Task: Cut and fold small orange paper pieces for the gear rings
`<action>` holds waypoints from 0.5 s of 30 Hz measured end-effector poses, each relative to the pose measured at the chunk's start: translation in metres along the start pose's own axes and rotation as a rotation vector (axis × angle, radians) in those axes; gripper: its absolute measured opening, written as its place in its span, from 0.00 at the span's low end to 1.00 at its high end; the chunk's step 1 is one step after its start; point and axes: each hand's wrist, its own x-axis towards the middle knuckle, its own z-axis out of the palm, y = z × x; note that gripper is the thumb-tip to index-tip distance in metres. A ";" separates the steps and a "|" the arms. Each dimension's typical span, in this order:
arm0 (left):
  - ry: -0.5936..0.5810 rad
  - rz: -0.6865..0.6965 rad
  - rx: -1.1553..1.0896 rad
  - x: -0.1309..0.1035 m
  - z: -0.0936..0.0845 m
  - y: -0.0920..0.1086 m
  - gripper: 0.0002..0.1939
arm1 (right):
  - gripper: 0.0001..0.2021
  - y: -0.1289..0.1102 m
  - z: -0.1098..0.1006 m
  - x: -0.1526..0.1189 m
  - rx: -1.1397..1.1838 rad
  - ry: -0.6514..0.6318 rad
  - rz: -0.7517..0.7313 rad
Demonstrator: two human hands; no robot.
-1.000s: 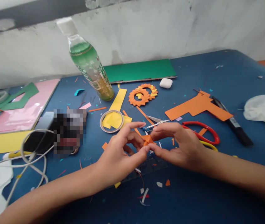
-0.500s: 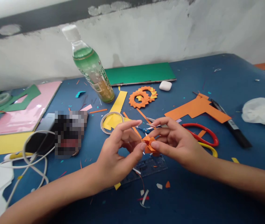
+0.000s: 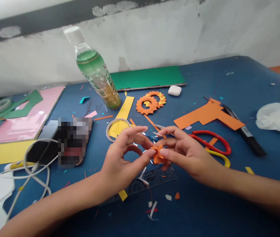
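Between both hands, above the blue table (image 3: 204,210), is a small piece of folded orange paper (image 3: 158,157). My left hand (image 3: 126,158) pinches its left side with thumb and fingertips. From the right, my right hand (image 3: 188,151) grips it between thumb and fingers. Under the hands lies a clear plastic ruler (image 3: 152,179). Scissors with red and yellow handles (image 3: 225,144) rest by my right hand, partly behind it. Beyond the hands sit two rings of folded paper, one orange (image 3: 141,107) and one orange and yellow (image 3: 163,98), overlapping.
A green drink bottle (image 3: 96,77) stands at the back left. A roll of tape (image 3: 109,131) lies on yellow paper. At the right are an orange paper sheet (image 3: 204,113), a black marker (image 3: 250,140) and a crumpled tissue (image 3: 276,118). A phone (image 3: 87,138) and white cable (image 3: 37,174) lie left.
The left fingers have shifted slightly around the folded orange paper, which is turned a little. Both hands still hold it in nearly the same place.
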 end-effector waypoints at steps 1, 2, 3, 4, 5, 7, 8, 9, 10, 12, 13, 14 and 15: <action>0.000 0.000 -0.003 0.000 0.000 0.000 0.22 | 0.14 0.000 0.000 0.000 0.006 -0.003 0.005; -0.002 0.000 -0.005 0.001 0.000 0.001 0.22 | 0.14 0.000 0.000 0.000 0.014 -0.007 0.012; -0.005 -0.003 -0.007 0.001 0.000 0.001 0.22 | 0.14 0.000 0.000 0.001 0.022 -0.010 0.021; -0.010 -0.008 -0.010 0.002 0.000 0.002 0.22 | 0.15 -0.001 0.000 0.001 0.031 -0.012 0.032; -0.014 -0.014 -0.013 0.002 -0.001 0.002 0.22 | 0.15 -0.001 -0.001 0.001 0.042 -0.013 0.043; -0.022 -0.023 -0.022 0.003 -0.001 0.002 0.20 | 0.15 -0.001 -0.001 0.002 0.078 -0.015 0.057; -0.028 -0.020 -0.027 0.002 -0.002 0.001 0.20 | 0.14 -0.001 -0.001 0.003 0.102 -0.018 0.061; -0.033 -0.006 -0.030 0.002 -0.002 0.000 0.20 | 0.14 -0.001 -0.001 0.003 0.129 -0.021 0.062; -0.038 0.019 -0.029 0.001 -0.002 -0.002 0.22 | 0.14 -0.001 -0.001 0.003 0.155 -0.020 0.063; -0.040 0.091 -0.011 -0.002 -0.002 -0.006 0.28 | 0.15 0.000 -0.001 0.004 0.201 -0.009 0.073; -0.035 0.129 0.006 -0.004 -0.001 -0.008 0.31 | 0.16 0.000 0.000 0.004 0.219 0.000 0.084; -0.026 0.161 0.026 -0.005 -0.001 -0.010 0.34 | 0.17 0.001 0.001 0.004 0.235 0.011 0.098; -0.017 0.186 0.048 -0.006 0.000 -0.011 0.35 | 0.17 0.001 0.002 0.004 0.249 0.022 0.115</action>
